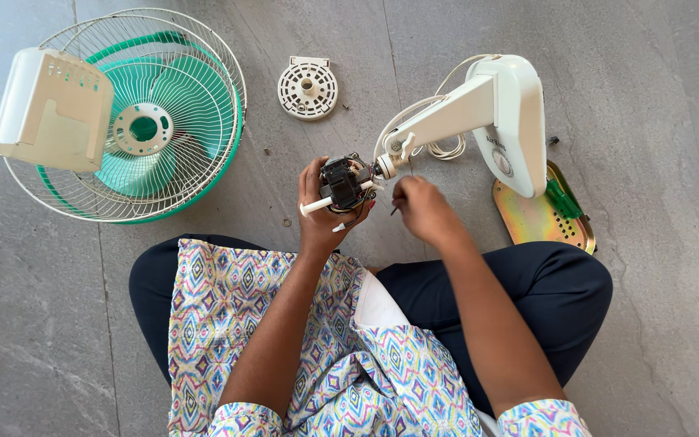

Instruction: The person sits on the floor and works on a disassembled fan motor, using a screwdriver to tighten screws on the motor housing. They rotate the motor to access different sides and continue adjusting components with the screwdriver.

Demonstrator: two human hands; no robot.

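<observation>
Motor's out of the fan and you're working at its neck joint.
Your left hand [321, 212] wraps its fingers round the motor [344, 184]; your right hand [419, 206] pinches a small dark tool [395, 210], so next you'll want a steady, well-aimed tip by the white arm [446, 109].

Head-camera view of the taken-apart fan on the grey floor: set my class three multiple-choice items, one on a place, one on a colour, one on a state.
1. Where does the round white slotted plastic cover lie?
A. on the person's lap
B. on the floor, between the wire guard and the white stand
C. inside the wire guard

2. What colour are the plastic fan blades lying in the round wire guard?
A. green
B. red
C. black

3. What is the left hand doing?
A. resting flat on the floor
B. gripping the dark fan motor with white shaft
C. hanging free of everything

Answers: 1 B, it sits on bare floor apart from both; 2 A, green shows through the wires; 3 B, the fingers wrap the motor body.
</observation>
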